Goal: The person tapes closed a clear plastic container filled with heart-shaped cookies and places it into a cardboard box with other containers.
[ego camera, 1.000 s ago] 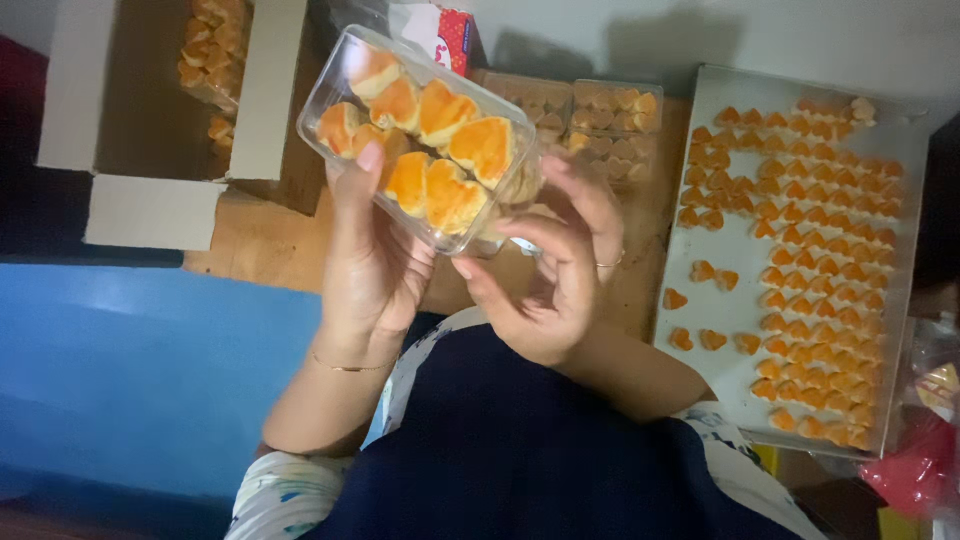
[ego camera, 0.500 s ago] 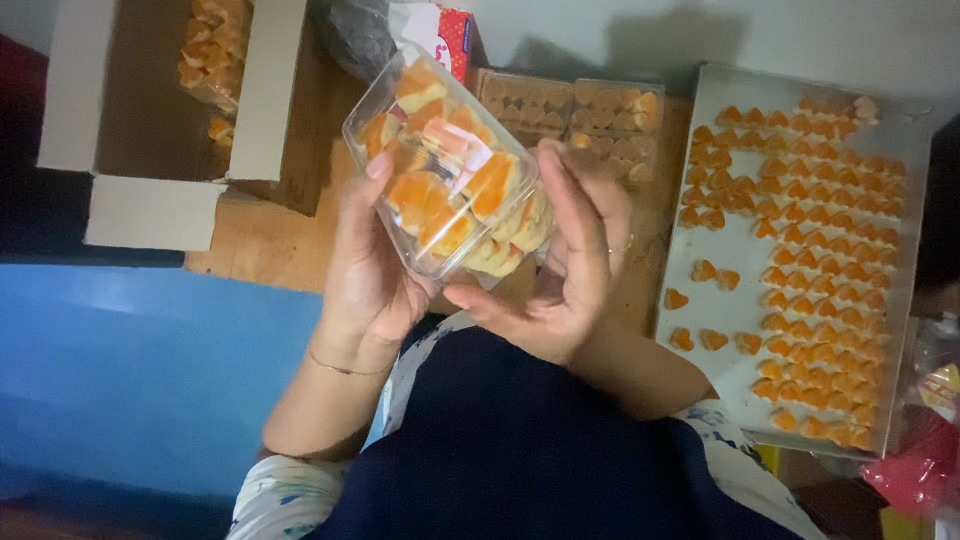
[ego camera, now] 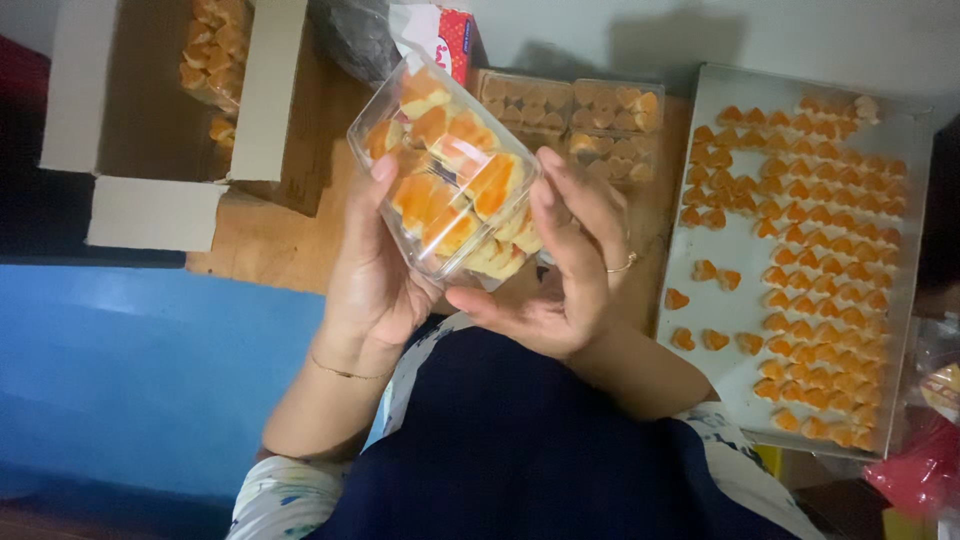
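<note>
My left hand and right hand clamp fingers on the clear cookie box's edges, tilted above wooden board, baking tray well right.

A clear plastic clamshell box packed with orange-and-yellow pastries sits tilted at upper centre of the frame, gripped between the left hand and the right hand. An open brown-and-white cardboard carton occupies the upper left, holding filled clear boxes of the same pastries. At top centre lies a small red-and-white package, and just right of it two more closed clear boxes of pastries rest side by side on the wooden surface.
</note>
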